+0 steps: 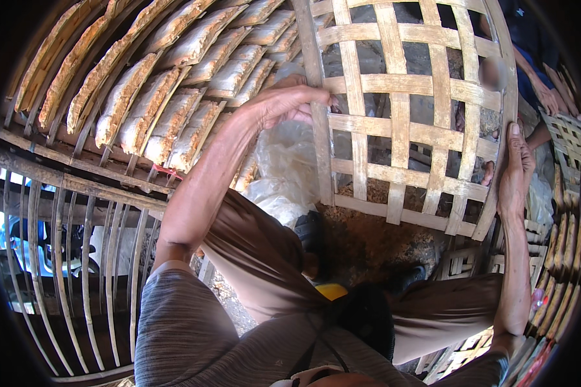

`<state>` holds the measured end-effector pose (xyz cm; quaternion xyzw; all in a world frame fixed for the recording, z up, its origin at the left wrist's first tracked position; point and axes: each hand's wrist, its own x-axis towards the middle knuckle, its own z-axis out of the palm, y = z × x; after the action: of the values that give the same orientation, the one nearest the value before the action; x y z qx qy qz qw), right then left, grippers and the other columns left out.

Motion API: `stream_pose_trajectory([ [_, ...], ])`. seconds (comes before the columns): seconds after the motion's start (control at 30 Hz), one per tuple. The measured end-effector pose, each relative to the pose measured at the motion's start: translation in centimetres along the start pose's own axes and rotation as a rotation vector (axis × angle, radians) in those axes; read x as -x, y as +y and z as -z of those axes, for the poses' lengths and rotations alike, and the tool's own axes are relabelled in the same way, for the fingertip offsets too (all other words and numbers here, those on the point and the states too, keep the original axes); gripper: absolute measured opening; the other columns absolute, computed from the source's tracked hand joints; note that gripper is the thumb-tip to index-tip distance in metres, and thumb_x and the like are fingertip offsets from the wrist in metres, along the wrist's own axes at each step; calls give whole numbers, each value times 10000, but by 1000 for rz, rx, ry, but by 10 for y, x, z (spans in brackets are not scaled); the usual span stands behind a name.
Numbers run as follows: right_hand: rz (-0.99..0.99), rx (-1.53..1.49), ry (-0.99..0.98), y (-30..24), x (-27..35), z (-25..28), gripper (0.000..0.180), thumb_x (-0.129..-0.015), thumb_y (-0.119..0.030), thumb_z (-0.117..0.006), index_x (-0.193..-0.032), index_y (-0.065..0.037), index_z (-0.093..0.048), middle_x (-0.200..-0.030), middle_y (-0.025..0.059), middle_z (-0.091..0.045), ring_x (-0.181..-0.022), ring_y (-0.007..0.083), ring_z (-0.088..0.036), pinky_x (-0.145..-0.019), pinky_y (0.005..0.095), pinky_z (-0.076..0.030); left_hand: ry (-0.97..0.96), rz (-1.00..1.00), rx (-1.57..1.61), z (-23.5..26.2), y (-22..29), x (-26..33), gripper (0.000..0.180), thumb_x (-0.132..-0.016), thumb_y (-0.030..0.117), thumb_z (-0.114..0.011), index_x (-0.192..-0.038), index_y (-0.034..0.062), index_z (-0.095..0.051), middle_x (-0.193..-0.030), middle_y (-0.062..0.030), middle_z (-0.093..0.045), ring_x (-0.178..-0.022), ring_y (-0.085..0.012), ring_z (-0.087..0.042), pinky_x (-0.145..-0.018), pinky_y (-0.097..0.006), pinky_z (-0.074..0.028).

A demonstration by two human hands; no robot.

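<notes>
In front of me stands a woven bamboo rack, an open lattice of flat strips set between two side bars. My left hand grips its left bar, the fingers closed round the edge and partly hidden behind it. On the opposite bar my right hand is closed, its thumb lying along the near face and the other fingers mostly out of sight. Through the lattice gaps show clear plastic sheeting and dark ground.
Slatted shelving at the left carries rows of whitish slabs with crusty brown edges. Upright bamboo bars stand below it. At the far right are another person's hand, a second woven panel and more slabs or sticks in rows.
</notes>
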<state>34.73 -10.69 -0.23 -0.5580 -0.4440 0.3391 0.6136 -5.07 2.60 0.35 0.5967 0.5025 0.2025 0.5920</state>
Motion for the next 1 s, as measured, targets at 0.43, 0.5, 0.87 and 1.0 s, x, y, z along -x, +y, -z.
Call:
stream_pose_trajectory([
  [0.43, -15, -8, -29, 8, -5, 5, 462, -1104, -448, -546, -965, -37, -705, -683, 23, -633, -425, 99, -487, -397, 265, -384, -74, -14, 46, -1, 8, 2, 497, -900, 266, -787, -1266, -49, -672, -1226, -171, -742, -1086, -225, -738, -1022, -346, -583],
  [0.5, -16, -2, -20, 6, -4, 3, 463, -1105, -448, -545, -965, -37, -706, -682, 24, -634, -426, 99, -488, -397, 265, -384, 33, 7, -74, -8, 4, -2, 490, -895, 242, -790, -1257, -63, -664, -1227, -169, -739, -1115, -221, -723, -1029, -337, -581],
  [0.87, -35, 15, 6, 3, -3, 0, 478, -1110, -448, -531, -977, -25, -709, -697, 33, -646, -430, 97, -494, -400, 261, -390, 5, -45, 140, 1, -7, -6, 469, -838, 224, -855, -1194, -15, -666, -1182, -128, -732, -1089, -228, -698, -1035, -447, -546],
  [1.0, -15, 20, -14, 3, -3, 2, 485, -1113, -450, -522, -986, -20, -706, -711, 39, -652, -429, 99, -492, -403, 259, -393, 123, 80, -98, -17, 10, -7, 484, -870, 221, -823, -1242, -31, -641, -1179, -128, -739, -1131, -220, -693, -1052, -424, -544],
])
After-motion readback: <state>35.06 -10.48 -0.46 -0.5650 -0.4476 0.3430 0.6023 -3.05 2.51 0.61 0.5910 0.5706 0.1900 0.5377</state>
